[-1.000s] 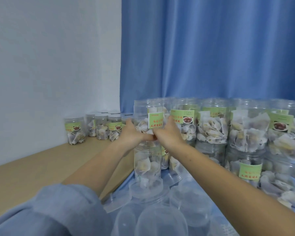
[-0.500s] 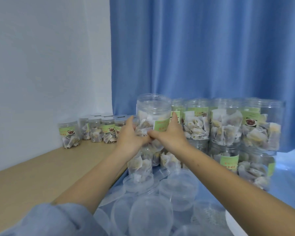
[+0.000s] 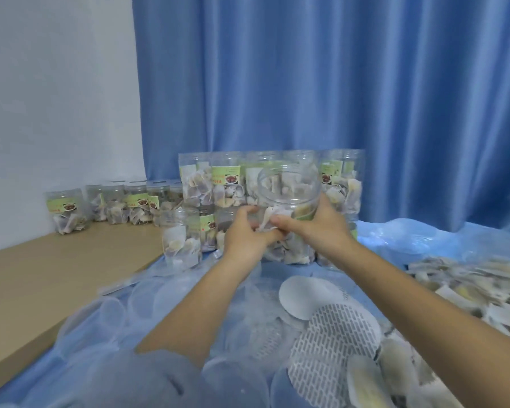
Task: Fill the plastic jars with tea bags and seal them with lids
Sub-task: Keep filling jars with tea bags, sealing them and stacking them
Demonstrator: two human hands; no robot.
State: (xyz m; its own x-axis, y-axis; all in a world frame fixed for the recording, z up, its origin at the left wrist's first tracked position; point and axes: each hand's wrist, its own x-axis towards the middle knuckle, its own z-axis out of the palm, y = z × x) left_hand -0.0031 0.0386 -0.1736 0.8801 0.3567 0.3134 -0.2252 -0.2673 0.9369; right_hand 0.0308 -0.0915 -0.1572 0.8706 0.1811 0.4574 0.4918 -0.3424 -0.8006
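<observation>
I hold a clear plastic jar (image 3: pixel 289 189) filled with tea bags in both hands, in front of a two-layer stack of filled, labelled jars (image 3: pixel 227 184). My left hand (image 3: pixel 245 234) grips its lower left side. My right hand (image 3: pixel 315 228) wraps round its right side, thumb across the front. The jar tilts slightly toward me and its top looks closed by a clear lid. A single filled jar (image 3: pixel 181 240) stands alone to the left on the blue sheet.
Clear lids (image 3: pixel 142 298) lie scattered on the blue sheet near me, with white round seals (image 3: pixel 304 295) and patterned ones (image 3: pixel 333 346). Loose tea bags (image 3: pixel 468 281) pile at the right. A row of filled jars (image 3: pixel 115 204) stands on the wooden table (image 3: pixel 42 278) by the wall.
Both hands have carried the jar from the left end of the stack to the right, and it now sits lower in front of the stack. The camera has turned right, showing the tea bag pile.
</observation>
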